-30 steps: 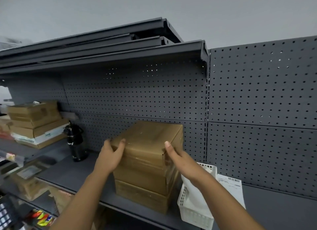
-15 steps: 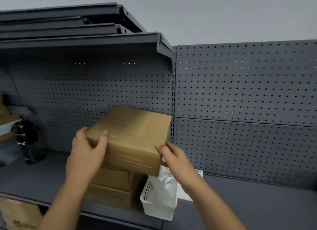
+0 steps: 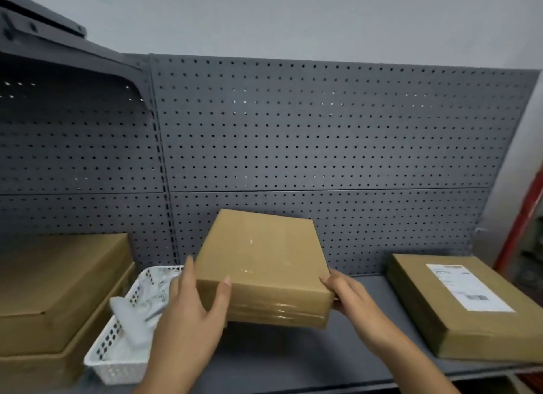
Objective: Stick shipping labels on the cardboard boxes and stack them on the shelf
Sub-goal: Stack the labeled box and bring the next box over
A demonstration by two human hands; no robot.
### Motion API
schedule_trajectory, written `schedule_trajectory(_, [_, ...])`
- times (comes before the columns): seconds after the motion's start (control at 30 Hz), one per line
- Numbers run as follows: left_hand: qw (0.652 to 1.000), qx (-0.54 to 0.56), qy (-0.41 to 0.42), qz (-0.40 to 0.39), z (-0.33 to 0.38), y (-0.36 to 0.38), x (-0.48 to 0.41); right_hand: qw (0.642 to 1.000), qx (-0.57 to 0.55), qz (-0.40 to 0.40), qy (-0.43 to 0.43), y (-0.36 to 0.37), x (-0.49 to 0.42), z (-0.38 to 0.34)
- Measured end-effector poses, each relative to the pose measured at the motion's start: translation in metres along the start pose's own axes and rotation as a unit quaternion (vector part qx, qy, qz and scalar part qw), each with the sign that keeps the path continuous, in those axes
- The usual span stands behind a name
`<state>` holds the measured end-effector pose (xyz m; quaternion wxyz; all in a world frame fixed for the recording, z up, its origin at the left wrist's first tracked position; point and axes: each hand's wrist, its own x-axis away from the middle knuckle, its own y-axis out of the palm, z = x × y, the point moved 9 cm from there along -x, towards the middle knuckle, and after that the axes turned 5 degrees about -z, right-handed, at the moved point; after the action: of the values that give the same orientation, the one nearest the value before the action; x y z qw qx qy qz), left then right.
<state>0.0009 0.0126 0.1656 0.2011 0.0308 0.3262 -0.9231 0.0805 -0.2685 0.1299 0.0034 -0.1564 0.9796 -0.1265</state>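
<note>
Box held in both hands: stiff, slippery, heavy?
Probably stiff: the held box shows flat faces and straight edges, gripped only at its near corners by the left hand and right hand. Possibly slippery: its front shines like tape or film. Likely fairly light, given that corner hold.

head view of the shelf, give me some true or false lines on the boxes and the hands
1. The left hand and the right hand both hold the held box. True.
2. The held box carries a shipping label. False: its top is bare. The shipping label is on the labelled box at the right.
3. The white basket stands left of the held box. True.
4. The labelled box lies in the white basket. False: it lies on the shelf, right of both hands.
</note>
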Motion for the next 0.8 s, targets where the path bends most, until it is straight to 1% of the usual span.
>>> schedule_trajectory(0.23, [0.999, 0.030, -0.032, -0.008, -0.005, 0.097, 0.013, 0.999, -0.012, 0.029, 0.043, -0.063, -0.001, 0.066])
schedule_trajectory(0.37, [0.996, 0.034, -0.079, -0.015, -0.027, 0.131, 0.018, 0.997, 0.008, 0.018, 0.069, -0.072, 0.002, 0.093])
schedule_trajectory(0.5, [0.992, 0.033, -0.118, -0.038, -0.045, 0.160, 0.030, 0.995, 0.047, 0.008, 0.086, -0.075, 0.001, 0.117])
schedule_trajectory(0.67, [0.992, 0.045, -0.104, -0.050, -0.051, 0.171, 0.035, 0.994, 0.067, -0.024, 0.086, -0.075, 0.000, 0.132])
schedule_trajectory(0.73, [0.992, 0.054, -0.094, -0.058, -0.055, 0.171, 0.031, 0.994, 0.073, -0.024, 0.076, -0.076, 0.000, 0.133])
schedule_trajectory(0.8, [0.992, 0.059, -0.087, -0.068, -0.057, 0.170, 0.028, 0.994, 0.072, -0.015, 0.085, -0.076, -0.001, 0.131])
